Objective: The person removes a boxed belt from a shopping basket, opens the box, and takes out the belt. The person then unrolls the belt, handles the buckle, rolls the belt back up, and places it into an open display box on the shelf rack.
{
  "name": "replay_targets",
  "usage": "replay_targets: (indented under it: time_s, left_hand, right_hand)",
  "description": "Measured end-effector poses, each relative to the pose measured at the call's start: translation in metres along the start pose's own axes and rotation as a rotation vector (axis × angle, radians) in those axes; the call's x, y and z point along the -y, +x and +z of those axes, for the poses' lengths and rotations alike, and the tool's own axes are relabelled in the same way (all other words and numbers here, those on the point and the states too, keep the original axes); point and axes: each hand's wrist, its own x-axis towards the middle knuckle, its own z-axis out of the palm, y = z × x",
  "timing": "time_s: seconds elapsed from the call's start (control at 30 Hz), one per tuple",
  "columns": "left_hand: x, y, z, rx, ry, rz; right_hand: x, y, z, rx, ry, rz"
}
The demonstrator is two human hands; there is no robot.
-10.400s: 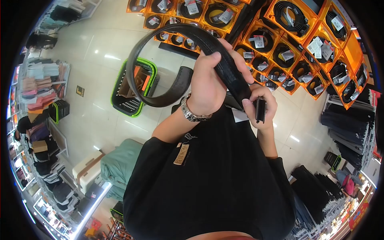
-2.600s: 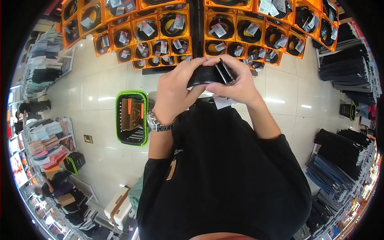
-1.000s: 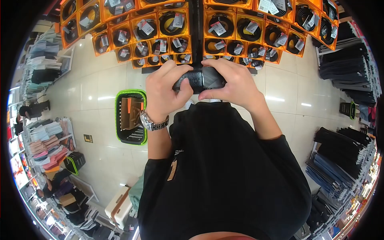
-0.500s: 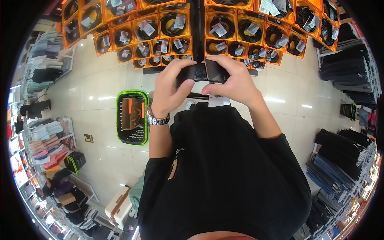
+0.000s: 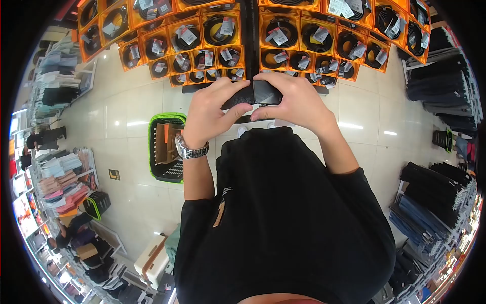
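Head view, left to right. Suitcase [image 5: 152, 260]: 7 o'clock, standing on the floor [image 5: 132, 209]. Basket [image 5: 167, 116]: 9 o'clock, also on the floor, well apart from the work. Left hand [image 5: 205, 111]: 11 o'clock, watch [image 5: 192, 151] on its wrist, grasping the belt [image 5: 238, 98] with fingers along the upper edge and thumb at the lower. Support the leather broadly at this point; a hard pinch could crease it.

Belt: 12 o'clock, held up between both hands, with the display trays [image 5: 192, 9] beyond. A dark band [image 5: 244, 119] spans beneath, probably its loose length. Leave that length slack and free of the shirt [image 5: 296, 213] at 6 o'clock, where it could snag.

Buckle [image 5: 267, 93] (apparent; its detail cannot be read): 12 to 1 o'clock, smooth face visible. Right hand [image 5: 301, 99]: 1 o'clock, grasping it, fingers over the top, thumb below; firm thumb contact cannot be confirmed. Steady the buckle here and move the leather from the left; align both parts before applying force. Avoid twisting at the join. Jeans [image 5: 417, 198]: between 3 and 4 o'clock, well apart.
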Motion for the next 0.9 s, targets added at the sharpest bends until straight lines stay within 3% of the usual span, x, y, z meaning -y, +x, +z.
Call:
replay_targets:
  time_s: [0.1,0.17,0.6,0.77,0.83,0.9]
  left_hand:
    - [0.002,-0.002,0.003,0.022,0.023,0.002]
    - [-0.001,0.001,0.001,-0.044,-0.015,0.073]
    - [0.006,0.002,0.006,0.014,-0.048,0.098]
    - [-0.006,0.007,0.012,-0.221,-0.192,0.089]
    - [-0.001,0.003,0.007,-0.172,-0.149,0.059]
    - [0.002,0.000,0.005,-0.285,-0.133,0.082]
  right_hand:
    - [0.000,-0.001,-0.002,-0.037,0.004,-0.054]
    - [0.006,-0.001,-0.009,0.142,-0.013,0.031]
    - [0.004,0.000,-0.004,0.110,0.062,-0.017]
    - [0.003,0.006,-0.008,0.071,0.221,-0.064]
    - [0.002,0.006,-0.011,0.101,0.229,-0.067]
    - [0.004,0.007,-0.017,0.143,0.371,-0.006]
